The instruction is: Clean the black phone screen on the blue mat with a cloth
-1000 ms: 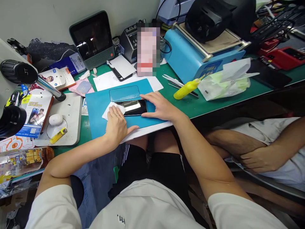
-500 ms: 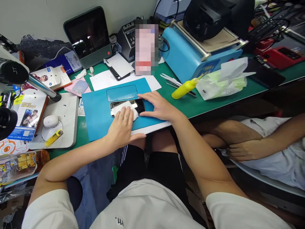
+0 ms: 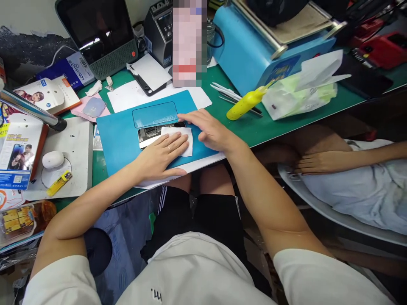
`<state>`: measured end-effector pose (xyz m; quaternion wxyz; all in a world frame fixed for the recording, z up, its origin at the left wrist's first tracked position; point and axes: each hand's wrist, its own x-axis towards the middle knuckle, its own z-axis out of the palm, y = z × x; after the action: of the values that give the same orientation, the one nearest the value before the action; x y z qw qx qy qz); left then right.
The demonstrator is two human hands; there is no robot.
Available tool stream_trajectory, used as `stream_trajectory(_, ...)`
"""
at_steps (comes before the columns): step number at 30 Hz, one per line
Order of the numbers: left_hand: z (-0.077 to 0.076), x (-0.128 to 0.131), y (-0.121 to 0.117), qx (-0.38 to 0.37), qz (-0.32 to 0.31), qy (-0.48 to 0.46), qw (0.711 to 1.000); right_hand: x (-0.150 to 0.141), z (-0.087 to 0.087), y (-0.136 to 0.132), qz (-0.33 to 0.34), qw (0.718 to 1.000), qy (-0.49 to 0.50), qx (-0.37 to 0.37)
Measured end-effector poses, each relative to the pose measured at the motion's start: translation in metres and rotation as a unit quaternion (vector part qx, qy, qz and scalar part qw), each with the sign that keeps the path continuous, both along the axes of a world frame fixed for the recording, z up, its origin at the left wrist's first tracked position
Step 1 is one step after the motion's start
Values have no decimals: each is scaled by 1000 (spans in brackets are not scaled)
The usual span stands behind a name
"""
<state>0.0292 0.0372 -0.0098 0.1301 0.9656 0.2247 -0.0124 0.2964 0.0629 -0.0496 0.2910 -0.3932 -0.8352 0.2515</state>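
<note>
A dark phone (image 3: 149, 134) lies screen-up on a blue mat (image 3: 114, 140) on the green bench. My left hand (image 3: 160, 154) lies flat with fingers stretched out, pressing a white cloth (image 3: 182, 140) onto the right part of the phone. My right hand (image 3: 206, 129) rests flat at the phone's right end, fingers spread along its top edge, steadying it. A clear screen protector sheet (image 3: 155, 113) lies on the mat just behind the phone.
A yellow squeeze bottle (image 3: 246, 104) and tweezers lie right of the mat. A blue machine (image 3: 263, 55) stands behind. A lighter (image 3: 59, 183) and white earbud case (image 3: 53, 159) sit on a white pad at left. Another person's hand (image 3: 314, 163) rests at right.
My left hand has slid the white cloth rightward across the phone, from its left end to its right end. The right hand stayed at the phone's right end. The view tilted down.
</note>
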Motion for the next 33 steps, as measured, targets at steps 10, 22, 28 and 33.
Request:
stream_trajectory(10, -6, 3, 0, 26, -15, -22, 999, -3, -4, 1, -19, 999, 41, 8)
stream_trajectory(22, -11, 3, -2, 72, 75, -28, 994, -13, -5, -4, -27, 999, -28, 36)
stream_trajectory(28, 3, 11, -15, 134, 144, 30, 980, -12, -6, -4, -21, 997, -43, 52)
stream_trajectory(33, 15, 21, -36, 156, 257, 157, 941, -10, -9, -3, -22, 998, -4, 53)
